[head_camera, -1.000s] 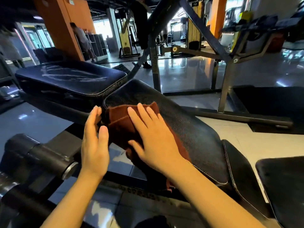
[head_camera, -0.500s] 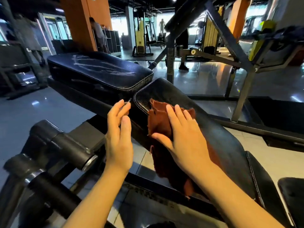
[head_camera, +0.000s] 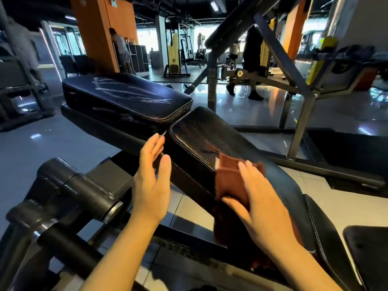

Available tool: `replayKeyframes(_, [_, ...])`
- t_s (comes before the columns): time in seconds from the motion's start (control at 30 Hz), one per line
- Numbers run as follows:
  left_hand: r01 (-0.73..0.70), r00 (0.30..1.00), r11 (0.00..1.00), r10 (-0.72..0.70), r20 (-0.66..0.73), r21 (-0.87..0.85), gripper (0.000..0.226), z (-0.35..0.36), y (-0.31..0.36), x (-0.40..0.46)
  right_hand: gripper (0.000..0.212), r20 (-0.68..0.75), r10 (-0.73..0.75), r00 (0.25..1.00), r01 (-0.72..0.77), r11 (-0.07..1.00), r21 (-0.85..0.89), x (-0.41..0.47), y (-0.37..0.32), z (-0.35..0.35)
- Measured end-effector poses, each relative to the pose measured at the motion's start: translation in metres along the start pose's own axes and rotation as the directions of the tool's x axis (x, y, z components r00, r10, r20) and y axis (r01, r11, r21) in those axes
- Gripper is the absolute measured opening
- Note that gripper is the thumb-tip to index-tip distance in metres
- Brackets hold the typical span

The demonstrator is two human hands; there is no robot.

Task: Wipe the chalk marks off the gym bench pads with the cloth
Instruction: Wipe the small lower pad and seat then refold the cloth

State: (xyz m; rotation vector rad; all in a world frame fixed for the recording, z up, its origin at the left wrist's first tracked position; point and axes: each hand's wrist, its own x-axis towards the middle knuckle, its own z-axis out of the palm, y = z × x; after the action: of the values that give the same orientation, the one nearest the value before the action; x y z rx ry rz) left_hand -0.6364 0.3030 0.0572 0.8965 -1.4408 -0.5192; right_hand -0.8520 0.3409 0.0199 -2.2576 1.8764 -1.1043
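Observation:
A black back pad slopes from the middle of the view down to the lower right. My right hand presses a brown cloth flat against the pad's near side, fingers straight; part of the cloth hangs over the pad's edge. Beyond it lies a second black pad, level, with white chalk streaks across its top. My left hand hovers with straight fingers beside the back pad's upper corner and holds nothing.
Black roller bars of the bench frame stick out at the lower left. A steel rack frame stands behind the bench. A person walks across the glossy floor in the background. Another dark pad sits at the lower right.
My right hand has slid the cloth down the back pad from its upper end toward me. My left hand has stayed beside the pad's corner. My head has moved, bringing the chalked pad more into view.

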Motion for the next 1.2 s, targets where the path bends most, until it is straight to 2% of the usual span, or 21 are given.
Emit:
replayKeyframes(0.1, [-0.023, 1.000, 0.998, 0.022, 0.013, 0.055, 0.039, 0.003, 0.002, -0.002, 0.095, 0.087, 0.153, 0.984, -0.154, 0.988, 0.014, -0.030, 0.034, -0.010])
replayKeyframes(0.17, [-0.016, 1.000, 0.999, 0.016, 0.003, 0.035, 0.037, 0.004, 0.002, -0.002, 0.103, 0.102, 0.168, 0.981, -0.168, 0.986, -0.007, -0.031, 0.038, -0.011])
replayKeyframes(0.23, [-0.016, 1.000, 1.000, 0.016, -0.014, 0.013, 0.036, 0.005, 0.003, -0.001, 0.106, 0.080, 0.146, 0.986, -0.142, 0.989, -0.045, -0.020, 0.029, -0.008])
replayKeyframes(0.4, [-0.020, 0.998, 1.000, 0.019, -0.052, -0.017, 0.033, 0.005, 0.002, 0.001, 0.097, 0.048, -0.065, 0.997, 0.066, 0.998, -0.024, 0.057, -0.040, 0.005])
replayKeyframes(0.53, [-0.015, 0.998, 1.000, 0.016, -0.052, 0.018, 0.034, 0.005, 0.001, -0.001, 0.082, 0.166, -0.059, 0.984, 0.042, 0.994, 0.103, 0.140, -0.086, 0.013])
replayKeyframes(0.63, [-0.046, 0.999, 0.994, 0.049, -0.024, 0.096, 0.038, 0.004, 0.000, -0.003, 0.075, 0.227, -0.082, 0.970, 0.053, 0.990, 0.132, 0.173, -0.077, 0.015])
replayKeyframes(0.7, [-0.050, 0.998, 0.990, 0.052, -0.018, 0.128, 0.040, 0.002, -0.002, -0.003, 0.074, 0.202, -0.081, 0.976, 0.053, 0.989, 0.139, 0.178, -0.057, 0.017])
replayKeyframes(0.9, [-0.058, 0.997, 0.976, 0.068, -0.044, 0.211, 0.042, 0.004, -0.003, -0.001, 0.078, 0.205, 0.210, 0.956, -0.229, 0.970, 0.075, 0.121, 0.031, 0.009])
replayKeyframes(0.93, [-0.064, 0.995, 0.969, 0.079, -0.054, 0.237, 0.043, 0.004, -0.004, 0.000, 0.081, 0.168, 0.230, 0.959, -0.251, 0.961, 0.117, 0.108, 0.038, 0.007])
replayKeyframes(1.0, [-0.070, 0.995, 0.956, 0.089, -0.055, 0.284, 0.048, 0.004, -0.004, 0.001, 0.073, 0.033, 0.276, 0.961, -0.269, 0.896, 0.353, 0.086, 0.043, 0.001])
replayKeyframes(1.07, [-0.118, 0.989, 0.925, 0.140, -0.036, 0.362, 0.051, 0.005, -0.003, -0.001, 0.041, -0.100, 0.345, 0.933, -0.243, 0.812, 0.531, 0.065, 0.050, -0.012])
replayKeyframes(1.1, [-0.182, 0.978, 0.882, 0.208, -0.013, 0.435, 0.049, 0.006, -0.002, -0.004, 0.029, -0.146, 0.333, 0.931, -0.210, 0.820, 0.533, 0.053, 0.058, -0.018])
replayKeyframes(1.13, [-0.262, 0.955, 0.812, 0.295, 0.022, 0.522, 0.045, 0.008, 0.000, -0.006, 0.023, -0.163, 0.294, 0.942, -0.181, 0.853, 0.489, 0.040, 0.067, -0.023])
replayKeyframes(1.2, [-0.433, 0.876, 0.646, 0.466, 0.125, 0.629, 0.032, 0.018, 0.008, -0.009, 0.026, -0.102, 0.236, 0.966, -0.178, 0.899, 0.400, 0.016, 0.088, -0.026])
